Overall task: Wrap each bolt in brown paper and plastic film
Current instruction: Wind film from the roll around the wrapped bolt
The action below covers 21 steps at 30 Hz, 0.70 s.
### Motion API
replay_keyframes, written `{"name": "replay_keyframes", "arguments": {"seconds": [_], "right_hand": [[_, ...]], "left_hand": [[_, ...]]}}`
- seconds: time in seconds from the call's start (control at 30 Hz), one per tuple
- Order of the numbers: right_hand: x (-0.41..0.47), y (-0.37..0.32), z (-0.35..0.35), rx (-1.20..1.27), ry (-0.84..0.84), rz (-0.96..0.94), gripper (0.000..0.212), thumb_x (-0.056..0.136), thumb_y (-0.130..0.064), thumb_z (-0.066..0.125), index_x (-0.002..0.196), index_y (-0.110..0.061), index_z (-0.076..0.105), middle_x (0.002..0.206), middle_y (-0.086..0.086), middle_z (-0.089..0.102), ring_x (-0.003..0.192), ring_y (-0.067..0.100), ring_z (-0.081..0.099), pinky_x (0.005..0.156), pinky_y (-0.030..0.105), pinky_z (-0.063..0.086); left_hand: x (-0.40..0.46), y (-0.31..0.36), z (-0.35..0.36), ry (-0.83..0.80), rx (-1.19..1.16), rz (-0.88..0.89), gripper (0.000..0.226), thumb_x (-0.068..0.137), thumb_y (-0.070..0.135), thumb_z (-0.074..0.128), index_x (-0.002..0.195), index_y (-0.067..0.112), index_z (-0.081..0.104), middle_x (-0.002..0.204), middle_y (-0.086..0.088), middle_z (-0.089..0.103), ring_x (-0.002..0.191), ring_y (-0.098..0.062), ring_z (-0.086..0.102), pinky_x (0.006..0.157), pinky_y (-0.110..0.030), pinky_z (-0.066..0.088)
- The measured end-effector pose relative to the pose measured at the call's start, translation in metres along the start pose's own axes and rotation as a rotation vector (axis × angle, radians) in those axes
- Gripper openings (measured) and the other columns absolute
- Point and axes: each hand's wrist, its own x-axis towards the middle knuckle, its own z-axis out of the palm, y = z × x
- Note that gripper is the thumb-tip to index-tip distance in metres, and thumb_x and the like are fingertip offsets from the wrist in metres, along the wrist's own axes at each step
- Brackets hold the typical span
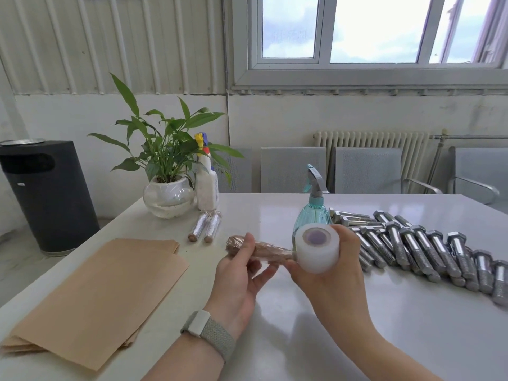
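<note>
Left hand point(242, 266) grip pinches paper-wrapped bolt point(264, 250); right hand point(334, 266) grip clasps film roll point(316, 247). Risk: film slackens, paper unravels if bolt slips.

Across the upper left, corrugated metal wall panelling point(82, 42) in pale grey, above a white plastered wall point(275, 116). Upper right, a white-framed window point(371, 31) full of bright cloudy sky, throwing daylight over the room. Below it, right of centre, a white ribbed radiator point(371, 141) with a pipe point(467, 137) leading off toward the right edge. In front of that, a row of grey metal chairs point(367, 169) with perforated backs. At the left edge, a black cylindrical bin point(46, 193) on a grey floor point(16, 259). Across the lower half, a glossy white bench point(412, 312).
</note>
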Motion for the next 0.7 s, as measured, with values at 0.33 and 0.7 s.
{"name": "replay_keyframes", "arguments": {"seconds": [0.33, 0.7], "right_hand": [[0.001, 0.013, 0.003, 0.047, -0.235, 0.418, 0.054, 0.058, -0.038, 0.080, 0.102, -0.023, 0.053, 0.087, -0.006, 0.061, 0.072, 0.011, 0.060, 0.057, 0.027, 0.047], [0.005, 0.004, -0.011, 0.316, -0.452, 0.715, 0.039, 0.083, -0.022, 0.073, 0.117, -0.026, 0.054, 0.109, 0.003, 0.068, 0.100, 0.023, 0.067, 0.088, 0.047, 0.056]], "left_hand": [[0.005, -0.006, -0.007, 0.187, 0.120, 0.085, 0.022, 0.085, 0.021, 0.074, 0.074, 0.006, 0.061, 0.052, 0.003, 0.049, 0.043, -0.001, 0.049, 0.050, -0.019, 0.054], [0.016, 0.001, -0.016, 0.264, 0.123, 0.026, 0.021, 0.091, 0.025, 0.068, 0.077, 0.012, 0.060, 0.064, 0.000, 0.052, 0.056, -0.008, 0.052, 0.043, -0.015, 0.048]]}}
